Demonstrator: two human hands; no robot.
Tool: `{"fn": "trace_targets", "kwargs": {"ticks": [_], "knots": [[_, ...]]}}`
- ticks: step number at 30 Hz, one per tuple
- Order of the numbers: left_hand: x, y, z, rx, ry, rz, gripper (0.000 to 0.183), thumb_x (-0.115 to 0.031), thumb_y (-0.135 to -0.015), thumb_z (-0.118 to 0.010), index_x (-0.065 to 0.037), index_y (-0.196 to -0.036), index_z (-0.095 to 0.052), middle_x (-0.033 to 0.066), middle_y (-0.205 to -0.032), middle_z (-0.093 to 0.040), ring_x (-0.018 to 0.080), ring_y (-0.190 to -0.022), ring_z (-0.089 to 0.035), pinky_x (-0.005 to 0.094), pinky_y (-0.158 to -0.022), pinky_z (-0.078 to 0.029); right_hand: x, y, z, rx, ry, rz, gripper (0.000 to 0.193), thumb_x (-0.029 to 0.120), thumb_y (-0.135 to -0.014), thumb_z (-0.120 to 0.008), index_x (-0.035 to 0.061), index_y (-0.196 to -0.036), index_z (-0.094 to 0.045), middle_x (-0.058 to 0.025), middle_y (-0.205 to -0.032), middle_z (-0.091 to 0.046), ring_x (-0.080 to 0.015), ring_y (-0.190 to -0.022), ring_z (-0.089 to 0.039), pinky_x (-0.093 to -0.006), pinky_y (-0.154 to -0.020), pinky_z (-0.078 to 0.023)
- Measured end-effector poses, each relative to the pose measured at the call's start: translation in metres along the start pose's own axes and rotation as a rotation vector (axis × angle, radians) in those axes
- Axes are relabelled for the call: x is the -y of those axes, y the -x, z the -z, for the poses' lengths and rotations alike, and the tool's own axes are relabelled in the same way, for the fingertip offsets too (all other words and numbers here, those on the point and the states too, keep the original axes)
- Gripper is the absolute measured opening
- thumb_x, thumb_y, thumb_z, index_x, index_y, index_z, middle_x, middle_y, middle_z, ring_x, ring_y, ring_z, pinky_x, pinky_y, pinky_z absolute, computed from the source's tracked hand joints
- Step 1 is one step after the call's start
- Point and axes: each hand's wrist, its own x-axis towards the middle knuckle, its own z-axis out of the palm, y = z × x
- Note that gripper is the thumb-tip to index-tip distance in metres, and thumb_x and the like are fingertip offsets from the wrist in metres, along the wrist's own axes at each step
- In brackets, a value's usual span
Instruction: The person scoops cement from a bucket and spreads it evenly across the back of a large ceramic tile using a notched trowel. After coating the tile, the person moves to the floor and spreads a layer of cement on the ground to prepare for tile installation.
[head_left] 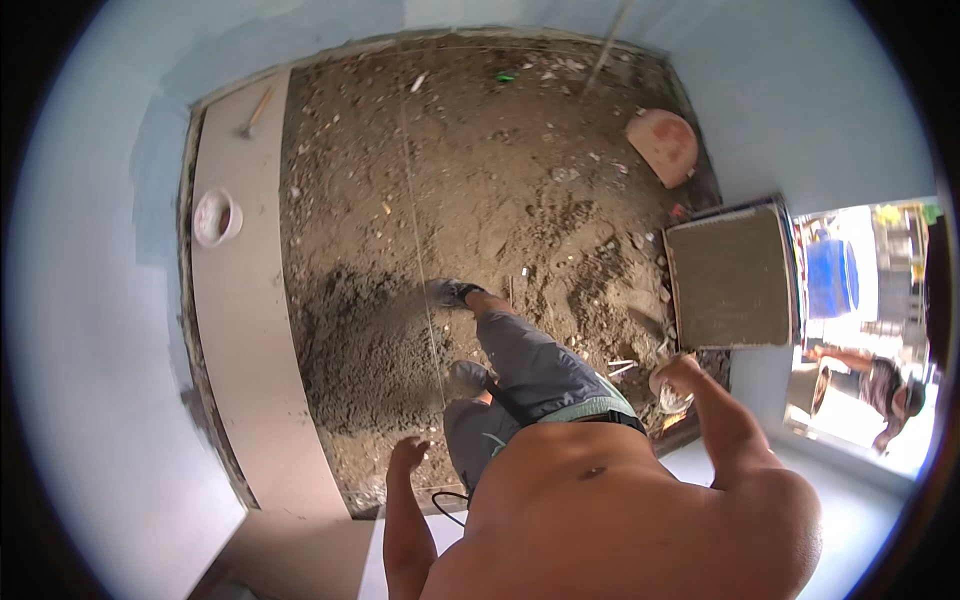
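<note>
My right hand (681,373) is closed at my right side, beside the tile stack (730,280). A dark pointed blade, apparently a trowel (648,322), sticks out beyond its fingers. Just below that hand is a whitish, crumpled-looking thing (672,400), partly hidden, whose kind I cannot make out. Low at my left side hangs my left hand (408,455), with loosely bent fingers and nothing visible in it. My feet stand on rough soil, next to a darker patch of loose grey mortar mix (360,350). A thin string (411,190) runs lengthwise over the ground.
Pale floor tiles (240,290) form a strip along the left wall, carrying a white bucket (216,217) and a hammer-like tool (257,112). A pinkish rounded slab or container (664,147) rests far right. Through the doorway are a blue barrel (832,278) and another person (880,390).
</note>
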Motion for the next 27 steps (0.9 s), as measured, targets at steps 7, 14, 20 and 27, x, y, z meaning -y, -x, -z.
{"fn": "trace_targets", "kwargs": {"ticks": [7, 14, 20, 27], "knots": [[0.056, 0.069, -0.012, 0.195, 0.217, 0.190, 0.052, -0.037, -0.090, -0.067, -0.002, -0.129, -0.062, 0.0132, -0.110, -0.070, 0.0225, -0.097, -0.065, 0.0342, -0.084, -0.050, 0.093, 0.088, -0.200, 0.138, -1.286, -0.633, 0.031, 0.021, -0.073, -0.083, -0.0031, -0.080, -0.066, -0.0115, -0.068, -0.063, -0.0231, -0.056, -0.063, -0.0385, -0.048, -0.053], [-0.022, 0.094, 0.019, 0.134, 0.110, 0.183, 0.040, -0.034, -0.090, -0.068, -0.008, -0.121, -0.064, 0.0029, -0.093, -0.065, 0.0153, -0.082, -0.062, 0.0324, -0.068, -0.050, 0.066, 0.128, -0.213, -0.225, -1.507, -0.624, 0.028, 0.020, -0.076, -0.079, -0.0025, -0.073, -0.062, -0.0084, -0.061, -0.059, -0.0197, -0.048, -0.058, -0.0366, -0.042, -0.048], [-0.108, 0.086, 0.026, 0.034, 0.107, 0.043, 0.058, -0.037, -0.092, -0.066, -0.006, -0.139, -0.051, 0.0110, -0.130, -0.061, 0.0253, -0.118, -0.060, 0.0399, -0.098, -0.045, 0.012, 0.148, -0.260, -0.248, -1.594, -0.552, 0.028, 0.019, -0.079, -0.075, 0.0027, -0.071, -0.054, -0.0067, -0.060, -0.055, -0.0187, -0.046, -0.055, -0.0360, -0.040, -0.045], [-0.134, 0.076, -0.077, -0.087, 0.062, 0.051, 0.048, -0.027, -0.097, -0.059, -0.010, -0.141, -0.049, 0.0101, -0.136, -0.057, 0.0270, -0.124, -0.055, 0.0431, -0.101, -0.043, -0.042, 0.147, -0.414, -0.295, -1.816, -0.568, 0.028, 0.019, -0.078, -0.078, 0.0022, -0.081, -0.056, -0.0068, -0.063, -0.056, -0.0198, -0.049, -0.057, -0.0365, -0.043, -0.048]]}}
